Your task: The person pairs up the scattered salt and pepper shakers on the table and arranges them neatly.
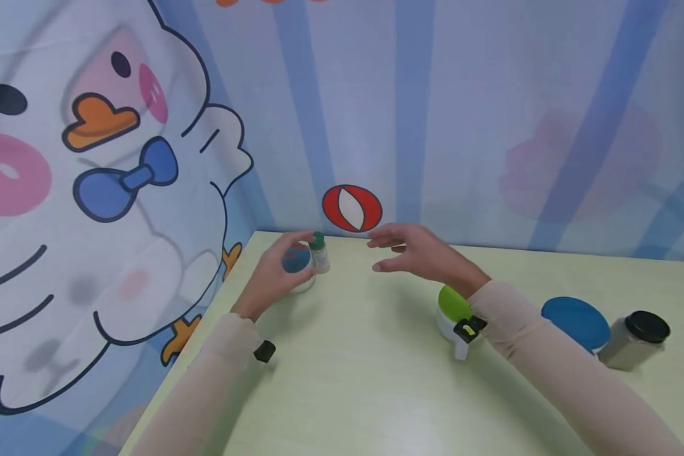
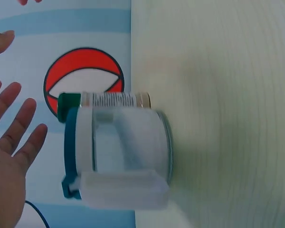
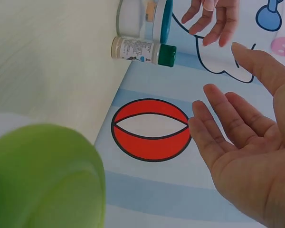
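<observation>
My left hand (image 1: 270, 272) is at the back left of the table, fingers spread and relaxed. It is nearest a clear jar (image 2: 128, 142) with a blue lid and a pale handle; in the left wrist view a gap separates hand and jar. Right against that jar stands a small seasoning bottle (image 1: 320, 258) with a green cap and a printed label. My right hand (image 1: 418, 253) hovers above the table further right, thumb and fingers apart, with nothing between them. Under the right wrist sits a container (image 1: 453, 304) with a green lid and a white handle.
On the right of the table (image 1: 365, 380) are another blue-lidded container (image 1: 576, 322), partly behind my right sleeve, and a jar (image 1: 633, 342) with a black lid. A printed cloth backdrop (image 1: 462, 126) rises along the table's back and left edges.
</observation>
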Demonstrator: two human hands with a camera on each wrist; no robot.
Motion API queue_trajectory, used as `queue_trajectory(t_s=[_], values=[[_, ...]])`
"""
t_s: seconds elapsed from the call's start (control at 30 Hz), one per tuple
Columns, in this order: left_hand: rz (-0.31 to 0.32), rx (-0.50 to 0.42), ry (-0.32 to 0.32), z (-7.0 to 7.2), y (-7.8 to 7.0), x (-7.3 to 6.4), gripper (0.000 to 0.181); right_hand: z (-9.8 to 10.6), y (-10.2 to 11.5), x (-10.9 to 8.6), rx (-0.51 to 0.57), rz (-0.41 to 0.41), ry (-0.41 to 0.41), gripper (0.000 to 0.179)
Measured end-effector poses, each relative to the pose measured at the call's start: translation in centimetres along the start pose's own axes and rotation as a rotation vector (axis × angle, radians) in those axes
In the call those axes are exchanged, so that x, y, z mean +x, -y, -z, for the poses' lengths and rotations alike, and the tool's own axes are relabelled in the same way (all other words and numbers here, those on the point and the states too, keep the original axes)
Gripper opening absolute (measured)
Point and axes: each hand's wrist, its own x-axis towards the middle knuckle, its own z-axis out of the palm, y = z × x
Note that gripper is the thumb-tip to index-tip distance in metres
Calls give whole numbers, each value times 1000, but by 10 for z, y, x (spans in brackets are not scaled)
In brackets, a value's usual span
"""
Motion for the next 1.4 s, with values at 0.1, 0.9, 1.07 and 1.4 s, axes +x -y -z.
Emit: queue_trajectory(t_s=[0.1, 0.9, 1.07, 1.4], values=[[18, -2, -15, 5, 8, -3, 62, -3, -3, 6, 18, 7, 8, 57], [115, 19, -80, 13, 50, 1, 75, -28, -2, 56, 112, 7, 3, 65], [195, 8, -50, 14, 56, 0, 79, -33, -2, 66, 111, 8, -7, 67], [280, 31, -9, 13, 61, 0, 83, -47, -3, 86, 172, -9, -65, 66]])
